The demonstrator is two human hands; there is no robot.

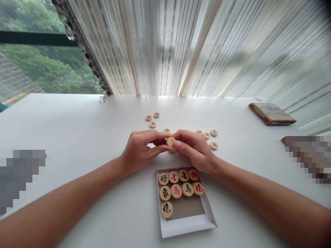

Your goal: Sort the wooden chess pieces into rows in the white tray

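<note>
Both my hands meet above the white table, just beyond a shallow box. Between their fingertips is a round wooden xiangqi piece (170, 141), its blank side showing. My left hand (141, 148) pinches it from the left with closed fingers. From the right, my right hand (195, 148) grips it, thumb pressed on its edge. Another piece shows partly just under it, largely hidden by the fingers. Nearer me, the white open box (190, 224) holds several pieces with red or black characters: two full rows at the far end and one black piece (167, 209) starting a third.
Loose pieces lie beyond my hands: a small group (153, 124) at the far left and several more (213, 145) to the right. A flat patterned box (272, 113) sits at the far right. Striped curtains (160, 48) hang behind the table (77, 127).
</note>
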